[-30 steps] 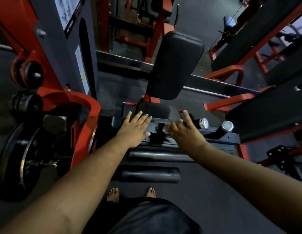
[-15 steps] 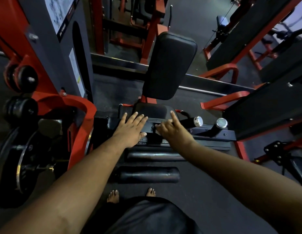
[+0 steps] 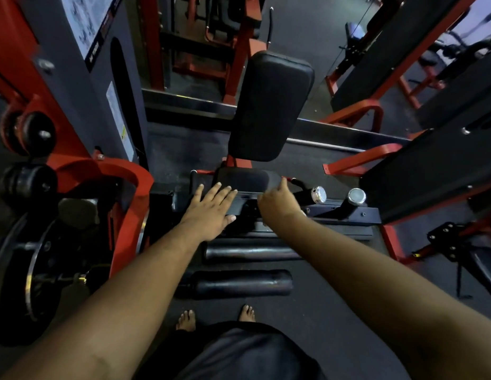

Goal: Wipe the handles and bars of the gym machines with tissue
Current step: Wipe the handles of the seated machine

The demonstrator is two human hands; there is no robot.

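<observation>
A black leg machine stands in front of me, with a flat black crossbar just below its seat pad. My left hand lies flat on the left part of that bar, fingers straight. My right hand rests on the bar to the right, its fingers curled down and the index finger raised. The tissue is hidden under those curled fingers. Two black handles with chrome end caps stick out just right of my right hand.
An upright black back pad rises behind the seat. Two black foam rollers lie below my hands, near my bare feet. A red frame and weight plate crowd the left. Other machines stand on the right.
My right hand has slid left along the crossbar, closer to my left hand; the white tissue seen at its fingertips earlier is now covered. My left hand has stayed flat on the bar.
</observation>
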